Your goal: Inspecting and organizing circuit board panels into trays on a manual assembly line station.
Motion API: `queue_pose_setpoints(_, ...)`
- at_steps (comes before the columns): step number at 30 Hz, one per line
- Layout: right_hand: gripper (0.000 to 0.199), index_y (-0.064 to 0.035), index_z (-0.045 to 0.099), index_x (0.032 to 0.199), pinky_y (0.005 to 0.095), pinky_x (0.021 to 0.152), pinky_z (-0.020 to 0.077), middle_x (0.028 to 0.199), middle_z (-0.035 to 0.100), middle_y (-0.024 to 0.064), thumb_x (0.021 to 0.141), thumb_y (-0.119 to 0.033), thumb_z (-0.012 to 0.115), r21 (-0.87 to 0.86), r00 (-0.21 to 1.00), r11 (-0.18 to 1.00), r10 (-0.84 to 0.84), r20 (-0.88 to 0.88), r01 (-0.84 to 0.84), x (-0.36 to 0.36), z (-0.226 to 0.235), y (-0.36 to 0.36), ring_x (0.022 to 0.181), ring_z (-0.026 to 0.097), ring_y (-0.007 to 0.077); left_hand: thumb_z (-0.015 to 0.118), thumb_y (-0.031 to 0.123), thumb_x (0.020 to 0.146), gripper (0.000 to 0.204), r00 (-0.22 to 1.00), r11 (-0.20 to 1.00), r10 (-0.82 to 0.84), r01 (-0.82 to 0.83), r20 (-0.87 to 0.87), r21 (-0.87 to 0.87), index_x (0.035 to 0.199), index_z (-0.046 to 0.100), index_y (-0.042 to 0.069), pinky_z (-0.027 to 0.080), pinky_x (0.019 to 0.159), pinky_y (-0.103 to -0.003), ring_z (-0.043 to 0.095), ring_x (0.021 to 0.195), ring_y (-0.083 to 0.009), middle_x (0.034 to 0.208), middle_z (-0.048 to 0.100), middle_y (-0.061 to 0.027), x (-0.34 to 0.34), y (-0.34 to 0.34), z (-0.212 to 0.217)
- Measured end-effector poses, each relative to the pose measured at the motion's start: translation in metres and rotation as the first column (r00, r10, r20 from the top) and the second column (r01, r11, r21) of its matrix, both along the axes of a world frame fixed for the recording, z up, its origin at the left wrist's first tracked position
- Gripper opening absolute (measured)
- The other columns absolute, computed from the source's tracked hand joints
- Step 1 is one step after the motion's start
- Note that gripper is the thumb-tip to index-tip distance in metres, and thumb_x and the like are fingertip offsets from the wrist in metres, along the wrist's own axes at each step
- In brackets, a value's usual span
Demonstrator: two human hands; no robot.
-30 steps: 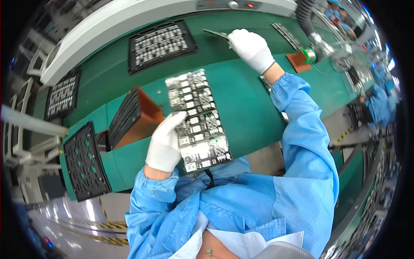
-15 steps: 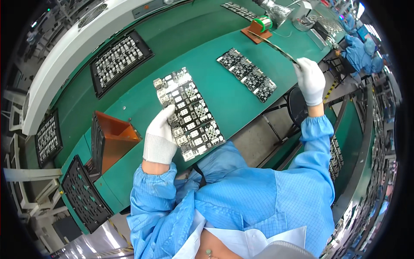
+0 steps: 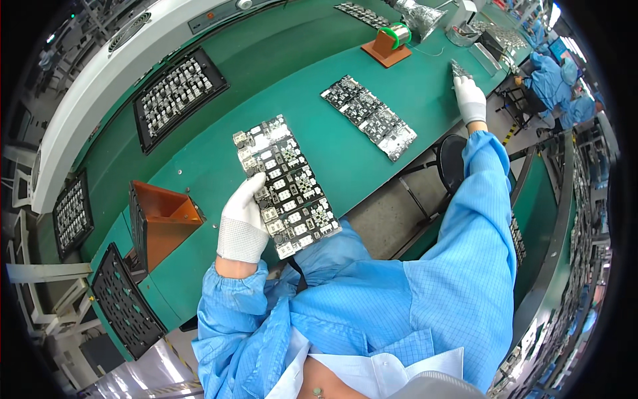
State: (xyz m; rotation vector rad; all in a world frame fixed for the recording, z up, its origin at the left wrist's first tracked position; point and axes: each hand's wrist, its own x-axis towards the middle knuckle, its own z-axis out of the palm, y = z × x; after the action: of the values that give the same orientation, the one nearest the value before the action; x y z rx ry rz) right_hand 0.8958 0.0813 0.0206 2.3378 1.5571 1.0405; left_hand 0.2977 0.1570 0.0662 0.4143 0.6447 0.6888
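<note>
- The left hand, in a white glove, grips one long circuit-board panel by its left edge, thumb laid across the face; the panel sits tilted above the near edge of the green workbench.
- The right hand, also gloved in white, stretches far to the right end of the workbench and closes on one small grey part (too small to tell what kind).
- A second circuit-board panel lies flat on the workbench, to the right of the held one and well apart from it.
- Three black trays of components rest on the workbench: one large tray behind the held panel, one at the far left, one at the far back.
- One orange box stands just left of the left hand, and one empty black grid tray leans below it at the workbench's near edge.
- One solder spool sits on an orange stand toward the back of the workbench.
- Two people in blue coats work beyond the workbench's right end.
</note>
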Motion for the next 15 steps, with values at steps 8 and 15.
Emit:
queue_pose_setpoints(8, 0.063, -0.0053, 0.062, 0.133, 0.0456, 0.097, 0.0535, 0.125, 0.067, 0.0229, 0.083, -0.038, 0.081, 0.116, 0.825, 0.993, 0.036, -0.564, 0.036, 0.003, 0.009, 0.011, 0.117, 0.065, 0.0384, 0.054, 0.012, 0.103, 0.031, 1.000, 0.982, 0.012, -0.008, -0.021, 0.191, 0.130, 0.059, -0.003, 0.060, 0.096, -0.038, 0.069, 0.111, -0.0269, 0.123, 0.068, -0.0153, 0.001, -0.005, -0.005)
queue_pose_setpoints(15, 0.049, 0.0070, 0.061, 0.132, 0.0223, 0.057, 0.0480, 0.093, 0.072, 0.0054, 0.107, -0.034, 0.051, 0.254, -0.559, 0.877, -0.020, -0.829, -0.408, -0.322, 0.077, -0.002, 0.073, 0.066, 0.0104, 0.048, 0.019, 0.107, 0.038, 0.957, 0.998, -0.001, -0.015, 0.289, 0.054, 0.138, 0.052, -0.003, 0.060, 0.097, -0.047, 0.068, 0.114, -0.0325, 0.128, 0.066, -0.0193, 0.026, 0.008, -0.006)
